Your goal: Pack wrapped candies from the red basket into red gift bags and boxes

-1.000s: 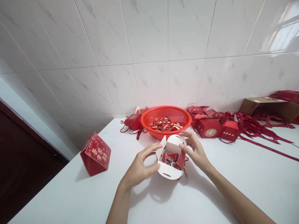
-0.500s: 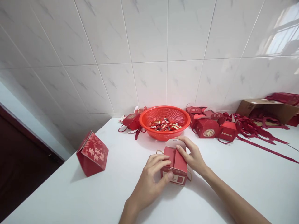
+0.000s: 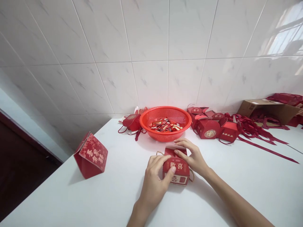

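A small red gift box (image 3: 176, 176) with gold lettering stands on the white table, a twisted cord loop showing at each side. My left hand (image 3: 156, 176) grips its near flap, thumb on the lettered front and fingers over the top edge. At the far flap is my right hand (image 3: 194, 156), with the thumb inside and the fingers behind the raised flap. Both flaps stand partly upright. Just beyond the box sits an orange-red plastic basket (image 3: 167, 136) holding several wrapped candies (image 3: 165, 125).
A red box (image 3: 91, 156) with a slanted top stands at the left. Several red boxes (image 3: 209, 129) and dark red ribbons (image 3: 251, 127) lie back right, by an open cardboard carton (image 3: 246, 107). Another red box (image 3: 132, 122) is left of the basket. A tiled wall (image 3: 151, 82) rises behind.
The near flap has been lifted from lying back and now shows its lettered face. The far flap has tipped inward under my right hand. The view has shifted slightly.
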The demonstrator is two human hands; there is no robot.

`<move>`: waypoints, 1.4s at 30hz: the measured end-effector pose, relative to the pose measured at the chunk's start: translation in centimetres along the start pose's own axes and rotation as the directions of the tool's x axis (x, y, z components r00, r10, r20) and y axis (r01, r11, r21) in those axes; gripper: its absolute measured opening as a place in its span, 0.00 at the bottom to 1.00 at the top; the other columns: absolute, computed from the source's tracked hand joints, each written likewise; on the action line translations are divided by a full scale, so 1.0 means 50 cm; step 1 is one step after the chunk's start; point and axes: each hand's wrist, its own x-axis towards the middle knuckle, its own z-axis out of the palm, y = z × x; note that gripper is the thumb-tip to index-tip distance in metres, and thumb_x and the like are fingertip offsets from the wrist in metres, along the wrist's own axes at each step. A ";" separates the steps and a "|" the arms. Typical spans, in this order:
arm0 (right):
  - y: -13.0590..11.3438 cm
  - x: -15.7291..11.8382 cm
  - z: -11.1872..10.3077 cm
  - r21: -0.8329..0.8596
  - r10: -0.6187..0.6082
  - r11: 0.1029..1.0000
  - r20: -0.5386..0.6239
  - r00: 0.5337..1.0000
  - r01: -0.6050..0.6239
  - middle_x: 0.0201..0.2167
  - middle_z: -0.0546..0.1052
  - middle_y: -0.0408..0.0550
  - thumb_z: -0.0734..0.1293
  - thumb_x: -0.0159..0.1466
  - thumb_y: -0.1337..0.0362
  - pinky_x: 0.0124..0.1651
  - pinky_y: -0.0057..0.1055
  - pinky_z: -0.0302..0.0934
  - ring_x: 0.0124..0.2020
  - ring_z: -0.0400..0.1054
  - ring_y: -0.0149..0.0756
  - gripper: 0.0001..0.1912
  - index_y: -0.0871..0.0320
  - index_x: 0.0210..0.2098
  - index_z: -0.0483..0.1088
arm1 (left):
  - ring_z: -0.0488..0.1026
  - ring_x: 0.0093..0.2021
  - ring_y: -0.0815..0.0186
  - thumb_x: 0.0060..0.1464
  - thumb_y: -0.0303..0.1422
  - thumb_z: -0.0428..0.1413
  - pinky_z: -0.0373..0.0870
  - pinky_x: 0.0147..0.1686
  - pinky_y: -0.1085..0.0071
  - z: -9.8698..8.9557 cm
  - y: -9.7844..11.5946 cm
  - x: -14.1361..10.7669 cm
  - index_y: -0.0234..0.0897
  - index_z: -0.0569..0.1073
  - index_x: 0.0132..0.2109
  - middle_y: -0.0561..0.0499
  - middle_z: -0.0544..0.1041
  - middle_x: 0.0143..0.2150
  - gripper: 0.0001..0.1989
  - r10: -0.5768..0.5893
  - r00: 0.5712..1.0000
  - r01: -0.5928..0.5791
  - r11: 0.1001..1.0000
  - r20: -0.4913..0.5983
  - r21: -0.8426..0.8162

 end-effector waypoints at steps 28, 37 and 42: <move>-0.024 0.008 -0.024 0.014 0.068 0.997 0.096 0.993 -0.070 0.48 0.77 0.55 0.65 0.67 0.50 0.55 0.42 0.64 0.52 0.70 0.46 0.17 0.55 0.34 0.78 | 0.61 0.66 0.53 0.62 0.33 0.51 0.63 0.63 0.49 0.036 -0.001 -0.002 0.45 0.74 0.57 0.45 0.63 0.67 0.18 -0.174 0.984 0.175 0.985 0.040 -0.002; -0.014 -0.007 -0.002 -0.124 0.058 0.992 0.206 0.977 -0.033 0.62 0.66 0.61 0.68 0.64 0.49 0.63 0.47 0.60 0.65 0.61 0.49 0.26 0.57 0.56 0.70 | 0.69 0.52 0.50 0.59 0.39 0.54 0.70 0.53 0.45 0.041 -0.017 0.011 0.41 0.78 0.53 0.40 0.66 0.60 0.18 -0.201 0.954 0.241 0.954 -0.221 0.176; -0.021 -0.018 0.008 -0.191 0.065 0.981 0.309 0.949 -0.004 0.67 0.59 0.62 0.67 0.64 0.45 0.64 0.52 0.58 0.67 0.56 0.53 0.32 0.54 0.61 0.67 | 0.67 0.55 0.50 0.64 0.40 0.50 0.68 0.55 0.45 0.034 -0.020 0.009 0.43 0.77 0.56 0.42 0.63 0.63 0.18 -0.213 0.959 0.242 0.959 -0.185 0.149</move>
